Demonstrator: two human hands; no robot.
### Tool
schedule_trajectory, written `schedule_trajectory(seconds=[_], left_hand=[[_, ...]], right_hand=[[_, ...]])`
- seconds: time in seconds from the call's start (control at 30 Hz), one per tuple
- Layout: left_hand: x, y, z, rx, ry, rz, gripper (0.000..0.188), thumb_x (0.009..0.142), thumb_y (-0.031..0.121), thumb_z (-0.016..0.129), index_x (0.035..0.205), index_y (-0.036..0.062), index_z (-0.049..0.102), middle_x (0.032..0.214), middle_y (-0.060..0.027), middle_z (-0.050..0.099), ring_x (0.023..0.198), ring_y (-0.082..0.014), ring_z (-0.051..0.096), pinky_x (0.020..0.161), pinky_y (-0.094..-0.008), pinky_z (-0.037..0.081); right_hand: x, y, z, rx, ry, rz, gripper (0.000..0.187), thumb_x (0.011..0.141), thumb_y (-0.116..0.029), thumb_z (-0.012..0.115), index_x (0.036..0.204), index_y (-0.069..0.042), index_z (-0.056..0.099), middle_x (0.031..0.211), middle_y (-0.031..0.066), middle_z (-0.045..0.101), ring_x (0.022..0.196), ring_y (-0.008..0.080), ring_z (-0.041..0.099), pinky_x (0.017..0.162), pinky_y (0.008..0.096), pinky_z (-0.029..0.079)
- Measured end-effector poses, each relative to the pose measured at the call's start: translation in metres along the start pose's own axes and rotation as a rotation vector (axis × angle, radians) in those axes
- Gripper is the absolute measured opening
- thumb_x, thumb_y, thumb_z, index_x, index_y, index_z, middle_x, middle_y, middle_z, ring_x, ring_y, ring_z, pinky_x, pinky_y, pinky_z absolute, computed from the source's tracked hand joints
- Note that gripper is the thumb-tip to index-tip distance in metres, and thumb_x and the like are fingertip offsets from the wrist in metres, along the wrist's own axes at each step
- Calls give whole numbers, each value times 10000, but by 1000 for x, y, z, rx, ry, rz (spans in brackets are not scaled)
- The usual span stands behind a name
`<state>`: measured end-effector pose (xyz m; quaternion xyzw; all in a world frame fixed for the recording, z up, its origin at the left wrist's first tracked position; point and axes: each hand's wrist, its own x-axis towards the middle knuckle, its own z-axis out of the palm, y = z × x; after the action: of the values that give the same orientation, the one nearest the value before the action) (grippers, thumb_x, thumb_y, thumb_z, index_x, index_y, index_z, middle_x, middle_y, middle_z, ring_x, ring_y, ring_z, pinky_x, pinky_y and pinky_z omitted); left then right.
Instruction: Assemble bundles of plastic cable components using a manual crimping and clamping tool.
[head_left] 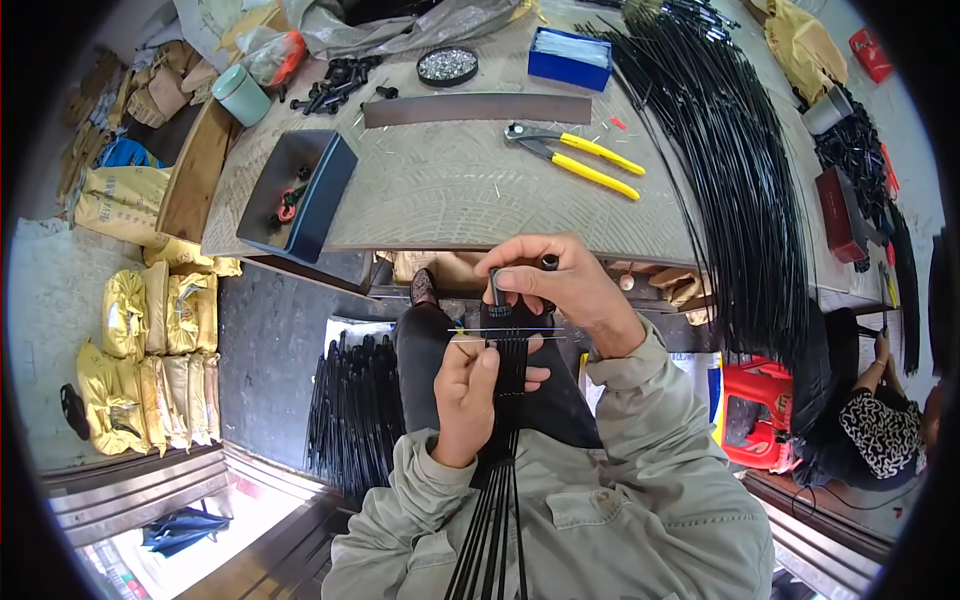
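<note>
My left hand [466, 390], below the table's front edge, is closed around a bundle of thin black umbrella ribs [513, 352] that runs down over my lap and chest. Across their upper ends lie thin straight wires [470, 331]. Just above, my right hand [575, 285] pinches a small black plastic umbrella runner [499, 298] with a toothed, collar-like lower end, close to the rib ends; I cannot tell whether they touch. A second small black cylindrical piece [549, 262] shows by the right hand's fingers.
On the table [430, 200] are yellow-handled pliers [580, 160], a flat metal bar [480, 110], a blue box [570, 58], a dish of small metal bits [447, 66] and a dark open box [298, 195]. Long black ribs [735, 170] hang over the right edge. Another person [885, 430] sits right.
</note>
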<state>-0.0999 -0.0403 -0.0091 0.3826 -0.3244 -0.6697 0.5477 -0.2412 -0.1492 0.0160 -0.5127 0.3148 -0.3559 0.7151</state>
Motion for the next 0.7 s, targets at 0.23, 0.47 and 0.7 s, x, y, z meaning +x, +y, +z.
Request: schedule_trajectory(seconds=[0.23, 0.47, 0.7], left_hand=[[-9, 3, 4, -59, 32, 71, 76, 930, 34, 390, 969, 1, 335, 996, -232, 587, 821, -298, 648, 709, -340, 555], [-13, 2, 0, -99, 30, 70, 83, 927, 24, 395, 968, 20, 323, 970, -219, 582, 826, -305, 647, 712, -348, 557], [-15, 3, 0, -149, 41, 78, 98, 924, 18, 401, 971, 26, 316, 948, -209, 587, 831, -309, 646, 719, -350, 554]], right_hand=[[1, -2, 11, -25, -85, -1, 185, 817, -156, 638, 960, -39, 651, 769, 8, 636, 652, 21, 535, 495, 152, 384], [-3, -2, 20, -182, -148, -126, 163, 808, -92, 629, 945, -5, 630, 780, 18, 640, 665, 33, 550, 512, 161, 395], [-3, 5, 23, -205, -127, -186, 153, 806, -84, 625, 937, -3, 627, 790, 18, 639, 669, 33, 549, 522, 162, 401]])
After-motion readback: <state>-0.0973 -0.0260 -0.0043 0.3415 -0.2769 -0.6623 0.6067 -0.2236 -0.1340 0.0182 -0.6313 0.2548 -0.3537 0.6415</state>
